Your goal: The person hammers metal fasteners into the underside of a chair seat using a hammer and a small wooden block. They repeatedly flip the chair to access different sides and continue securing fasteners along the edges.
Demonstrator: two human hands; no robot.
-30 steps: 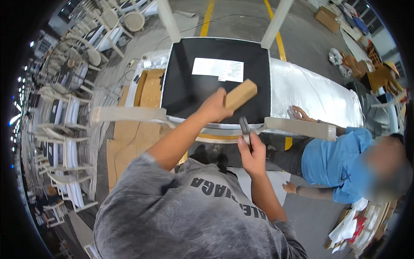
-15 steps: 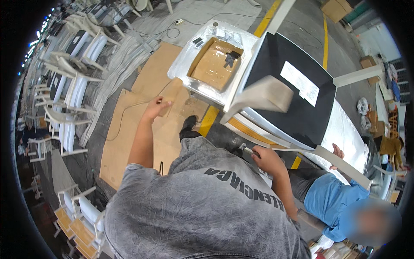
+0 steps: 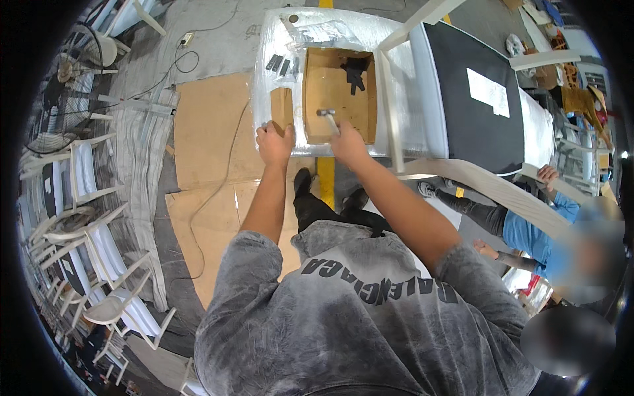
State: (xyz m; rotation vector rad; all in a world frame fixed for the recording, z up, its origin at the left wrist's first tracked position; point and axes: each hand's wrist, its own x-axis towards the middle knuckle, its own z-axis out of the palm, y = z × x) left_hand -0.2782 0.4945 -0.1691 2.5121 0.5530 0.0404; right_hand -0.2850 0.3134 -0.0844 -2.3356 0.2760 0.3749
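My left hand (image 3: 274, 144) is closed on the near end of a narrow brown piece of cardboard or board (image 3: 281, 107), which lies over a plastic-wrapped white surface (image 3: 264, 86). In my right hand (image 3: 350, 146) is a hammer (image 3: 325, 113), its metal head above the near part of a shallow cardboard box (image 3: 339, 135). Inside that box, toward its far right, are some dark pieces (image 3: 354, 74) whose kind I cannot make out. Several small black strips (image 3: 278, 64) lie beyond the brown piece.
To the right, an upturned chair (image 3: 456, 99) with a black underside and pale legs rests on the wrapped surface. A co-worker in blue (image 3: 528, 241) touches one leg. Cardboard sheets (image 3: 211, 132) and a cable cover floor on the left, near stacked chairs (image 3: 99, 251) and a fan (image 3: 65, 69).
Both hands have moved forward over the wrapped surface, the left with the brown piece, the right with the hammer. My view has turned, and the chair now appears farther right.
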